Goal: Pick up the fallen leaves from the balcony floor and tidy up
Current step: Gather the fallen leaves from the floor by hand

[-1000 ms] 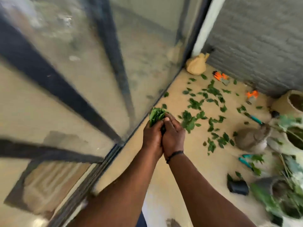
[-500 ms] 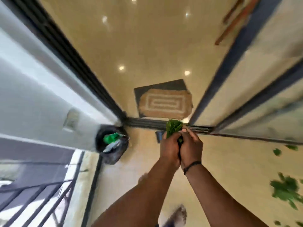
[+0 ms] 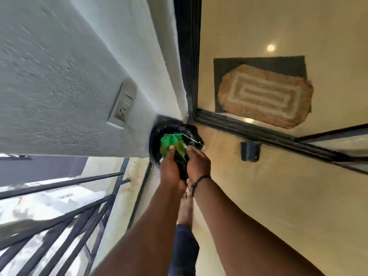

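Much of the black bin (image 3: 157, 136) is hidden behind the two hands, and only its dark, glossy, bag-lined rim is seen, set in the corner against the rough plastered wall (image 3: 59, 62). A bunch of green leaves (image 3: 180, 151) is held between the left hand (image 3: 171, 168) and the right hand (image 3: 199, 165), which are cupped close together over the bin's mouth; how tightly the leaves are pressed cannot be told. Brighter green material (image 3: 171, 140) is made out deeper inside, blurred. A thin dark cord (image 3: 200, 179) is worn at the right wrist. A woven, rounded doormat (image 3: 264, 98) is seen beyond the dark door track (image 3: 249, 130). The black railing (image 3: 59, 206) is cut off at the left edge.
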